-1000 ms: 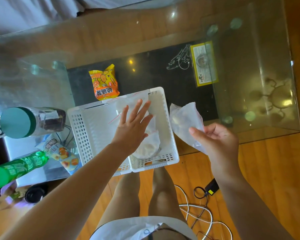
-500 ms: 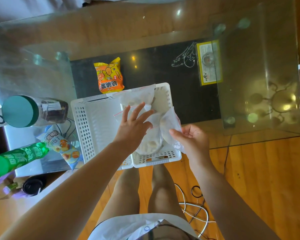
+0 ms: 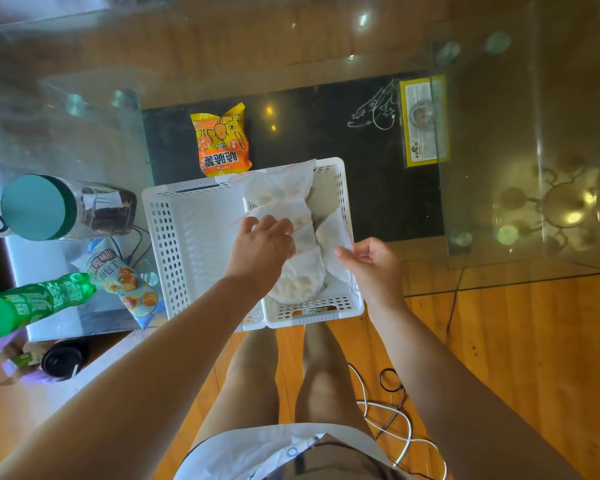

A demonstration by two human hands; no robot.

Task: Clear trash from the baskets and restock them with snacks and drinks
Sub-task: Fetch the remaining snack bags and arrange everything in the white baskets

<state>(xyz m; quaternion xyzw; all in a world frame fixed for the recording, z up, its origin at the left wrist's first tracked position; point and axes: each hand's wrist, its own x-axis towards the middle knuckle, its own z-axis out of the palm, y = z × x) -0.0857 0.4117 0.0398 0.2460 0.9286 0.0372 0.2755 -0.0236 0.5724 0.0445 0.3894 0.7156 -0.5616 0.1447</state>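
The right hand (image 3: 373, 263) pinches the edge of a clear zip-top plastic bag with a red seal line (image 3: 331, 237), thumb and curled fingers closed on its near corner, the bag leaning inside the right wall of the white perforated plastic basket (image 3: 184, 244). The left hand (image 3: 260, 244) curls its fingers over the pile of similar translucent bags (image 3: 284, 206) filling the basket's right half — whether it grips one or only presses them down cannot be told. To seat the bag well, it looks best slid down flat beside the others while the left hand holds them back. The basket's left half lies open, with room for the orange snack packet (image 3: 222, 142) just behind the far rim. The basket overhangs the near edge of the glass table (image 3: 534, 98) — downward pushes there could tip it. A green bottle (image 3: 32, 303) lies well left.
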